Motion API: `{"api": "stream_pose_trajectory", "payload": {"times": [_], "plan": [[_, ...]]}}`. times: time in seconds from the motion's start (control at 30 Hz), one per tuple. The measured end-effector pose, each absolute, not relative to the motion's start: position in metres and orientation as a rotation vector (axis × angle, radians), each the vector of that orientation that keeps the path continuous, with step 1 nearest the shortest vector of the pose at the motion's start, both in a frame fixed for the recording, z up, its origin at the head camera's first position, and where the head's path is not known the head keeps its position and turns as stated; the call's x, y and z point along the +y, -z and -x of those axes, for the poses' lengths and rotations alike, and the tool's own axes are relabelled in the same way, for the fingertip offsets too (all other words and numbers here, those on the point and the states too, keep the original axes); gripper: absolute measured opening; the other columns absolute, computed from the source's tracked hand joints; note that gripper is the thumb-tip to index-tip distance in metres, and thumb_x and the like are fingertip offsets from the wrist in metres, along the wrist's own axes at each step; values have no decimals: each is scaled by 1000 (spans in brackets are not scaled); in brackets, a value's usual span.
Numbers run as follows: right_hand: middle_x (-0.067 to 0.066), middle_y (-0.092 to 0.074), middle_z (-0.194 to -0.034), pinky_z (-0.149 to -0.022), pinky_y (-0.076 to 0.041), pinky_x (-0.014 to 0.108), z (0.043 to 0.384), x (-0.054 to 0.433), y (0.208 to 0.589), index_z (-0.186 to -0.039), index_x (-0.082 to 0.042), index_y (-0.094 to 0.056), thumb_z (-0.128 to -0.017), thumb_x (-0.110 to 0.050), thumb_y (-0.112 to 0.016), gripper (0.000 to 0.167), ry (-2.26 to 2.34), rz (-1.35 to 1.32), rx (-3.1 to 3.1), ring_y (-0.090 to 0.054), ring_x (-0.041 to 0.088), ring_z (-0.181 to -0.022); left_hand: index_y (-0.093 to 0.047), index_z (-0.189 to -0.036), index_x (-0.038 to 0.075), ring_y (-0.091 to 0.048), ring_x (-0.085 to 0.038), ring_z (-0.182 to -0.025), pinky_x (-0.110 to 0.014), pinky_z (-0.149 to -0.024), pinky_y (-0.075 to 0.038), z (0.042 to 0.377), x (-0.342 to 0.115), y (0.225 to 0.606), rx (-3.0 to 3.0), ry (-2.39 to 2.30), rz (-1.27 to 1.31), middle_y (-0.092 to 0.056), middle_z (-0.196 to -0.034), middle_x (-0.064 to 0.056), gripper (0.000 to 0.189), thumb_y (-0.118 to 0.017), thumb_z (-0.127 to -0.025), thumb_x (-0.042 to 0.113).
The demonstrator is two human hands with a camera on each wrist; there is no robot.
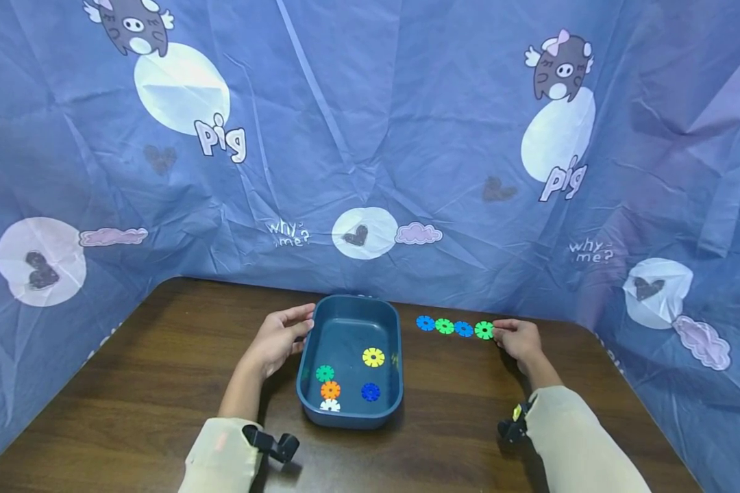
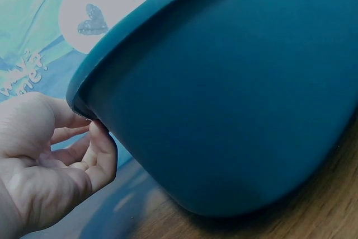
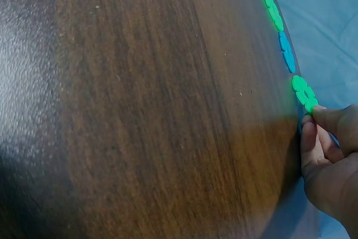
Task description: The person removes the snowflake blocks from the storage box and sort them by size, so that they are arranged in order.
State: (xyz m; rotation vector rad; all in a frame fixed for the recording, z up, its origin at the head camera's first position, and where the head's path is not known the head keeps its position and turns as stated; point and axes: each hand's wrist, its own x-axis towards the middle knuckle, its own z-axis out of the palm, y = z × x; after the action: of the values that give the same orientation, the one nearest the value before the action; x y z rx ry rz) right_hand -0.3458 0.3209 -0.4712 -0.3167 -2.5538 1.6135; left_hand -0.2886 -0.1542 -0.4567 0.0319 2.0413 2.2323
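The green disc (image 1: 484,331), at the right end of the row of discs (image 1: 445,326) on the table (image 1: 450,424), is edge-pinched by the right hand's (image 1: 521,339) thumb and fingers. Light, stiff, smooth handling is expected; the notched rim should be gripped. The bin's (image 1: 351,417) side is held by the left hand's (image 1: 276,341) curled fingers.

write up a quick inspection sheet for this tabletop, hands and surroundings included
Surface: brown wood-grain table
Tray: blue tray, open-topped, holding a yellow disc, small green disc, orange disc, white disc and dark blue disc
Row right of tray, left to right: first blue disc, first green disc, second blue disc, last green disc
Clutter: nothing seen
Left grip: holds the tray's left side near its far end
Right grip: pinches the last green disc
Cables: nothing seen
Surroundings: blue curtain printed with pigs, hearts and words
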Motion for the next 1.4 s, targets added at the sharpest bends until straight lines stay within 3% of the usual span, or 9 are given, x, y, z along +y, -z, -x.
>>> {"api": "stream_pose_trajectory", "payload": {"times": [0.2, 0.43, 0.73, 1.17, 1.4], "plan": [[11, -72, -96, -64, -54, 19, 346, 321, 470, -119, 16, -65, -97, 3, -61, 26, -1588, 319, -2591, -63, 6, -72, -49, -147, -3, -58, -14, -100, -23, -74, -55, 288, -155, 456, 2044, -2230, -30, -51, -137, -20, 45, -55, -103, 2], [22, -70, -112, -68, -55, 21, 345, 322, 468, -123, 12, -65, -99, 1, -60, 27, -1561, 328, -2649, -64, 8, -78, -49, -148, -3, -58, -13, -98, -23, -73, -55, 288, -155, 456, 2042, -2231, -32, -50, -137, -21, 45, -56, -103, 3], [19, -71, -111, -71, -55, 23, 348, 323, 468, -125, 11, -65, -100, 0, -59, 28, -1547, 308, -2697, -64, 10, -83, -50, -148, -2, -58, -15, -100, -23, -74, -55, 288, -156, 456, 2047, -2229, -25, -50, -139, -21, 45, -56, -104, 4], [19, -72, -115, -72, -57, 21, 343, 331, 466, -134, 15, -57, -99, 1, -59, 37, -1708, 236, -2630, -63, 2, -82, -50, -147, -2, -57, -16, -104, -24, -75, -55, 289, -154, 457, 2023, -2238, -20, -50, -138, -20, 45, -56, -103, 2], [19, -71, -121, -74, -57, 24, 344, 331, 461, -139, 11, -55, -101, -2, -59, 40, -1736, 181, -2661, -65, 7, -88, -49, -148, -2, -57, -17, -106, -25, -77, -55, 288, -154, 455, 2035, -2225, -25, -50, -139, -21, 45, -56, -104, 4]]}}
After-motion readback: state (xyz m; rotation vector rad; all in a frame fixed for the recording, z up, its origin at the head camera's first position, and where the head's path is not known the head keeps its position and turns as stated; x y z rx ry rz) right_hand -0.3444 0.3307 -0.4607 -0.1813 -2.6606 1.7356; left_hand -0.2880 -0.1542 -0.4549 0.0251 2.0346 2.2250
